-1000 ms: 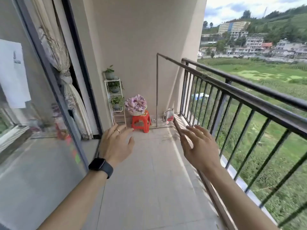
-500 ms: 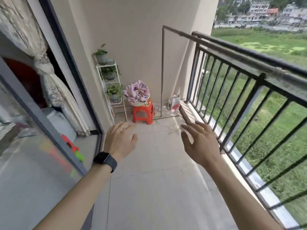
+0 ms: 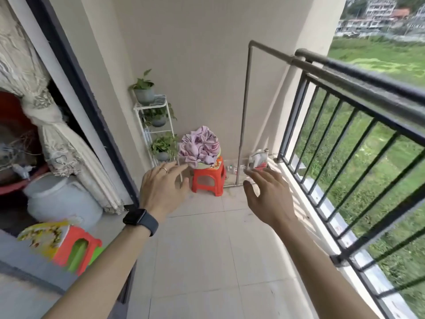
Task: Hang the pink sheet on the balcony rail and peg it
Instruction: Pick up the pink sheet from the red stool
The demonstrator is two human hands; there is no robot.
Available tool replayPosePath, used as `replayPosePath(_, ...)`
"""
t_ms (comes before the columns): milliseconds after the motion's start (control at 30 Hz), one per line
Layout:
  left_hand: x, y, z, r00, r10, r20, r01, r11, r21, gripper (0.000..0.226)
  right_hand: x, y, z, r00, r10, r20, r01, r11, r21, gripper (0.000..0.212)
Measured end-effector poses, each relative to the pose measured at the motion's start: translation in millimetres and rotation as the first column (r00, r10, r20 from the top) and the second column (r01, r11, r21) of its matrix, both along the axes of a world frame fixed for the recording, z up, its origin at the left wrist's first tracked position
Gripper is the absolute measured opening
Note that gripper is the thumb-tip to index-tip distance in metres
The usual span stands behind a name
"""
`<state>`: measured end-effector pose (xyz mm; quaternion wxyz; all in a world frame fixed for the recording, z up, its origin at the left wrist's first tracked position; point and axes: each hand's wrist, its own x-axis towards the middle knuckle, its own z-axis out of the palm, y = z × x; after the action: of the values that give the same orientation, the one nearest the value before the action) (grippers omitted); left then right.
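Left hand [image 3: 162, 192] and right hand [image 3: 268, 195] reach forward, fingers spread, holding nothing.

This was the balcony of a home, raised above ground level. A black metal rail [image 3: 358, 72] ran along the open side, with a green field [image 3: 379, 56] and distant buildings [image 3: 377, 10] beyond it. The floor [image 3: 202, 249] was pale tile. Potted plants [image 3: 143, 89] stood on a white rack [image 3: 150, 105] in the corner. A pink sheet [image 3: 199, 146] lay heaped over a red stool [image 3: 208, 178], and a lace curtain [image 3: 66, 146] hung inside the dark-framed door [image 3: 87, 100].
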<state>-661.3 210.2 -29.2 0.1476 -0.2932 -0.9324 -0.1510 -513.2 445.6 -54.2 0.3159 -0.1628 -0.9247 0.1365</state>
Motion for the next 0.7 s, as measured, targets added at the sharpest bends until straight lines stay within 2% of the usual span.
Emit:
replayPosePath(200, -151.9, 48.4, -19.8, 1.000, 0.007, 0.014, -0.007, 1.000, 0.029, 0.042, -148.5, 46.6, -12.9, 0.999, 0.043, 0.028, -0.043, 0.999, 0.006, 0.037)
replayPosePath(467, -360.0, 121.7, -52.9, 0.991, -0.034, 0.133, 0.032, 0.999, 0.012, 0.043, -337.9, 106.8, -34.4, 0.993, 0.010, 0.120, -0.009, 1.000, -0.008, 0.038)
replayPosePath(567, -419.7, 151.2, -62.2, 0.977, -0.048, 0.210, 0.045, 0.999, 0.015, 0.042, -394.5, 130.9, -41.5, 0.986, -0.004, 0.169, 0.009, 1.000, -0.025, 0.039)
replayPosePath(700, -492.7, 187.6, -83.1, 0.971, -0.077, 0.228, 0.075, 0.997, 0.019, 0.039, -466.8, 162.1, -62.8, 0.974, 0.009, 0.226, 0.009, 0.997, -0.079, 0.046)
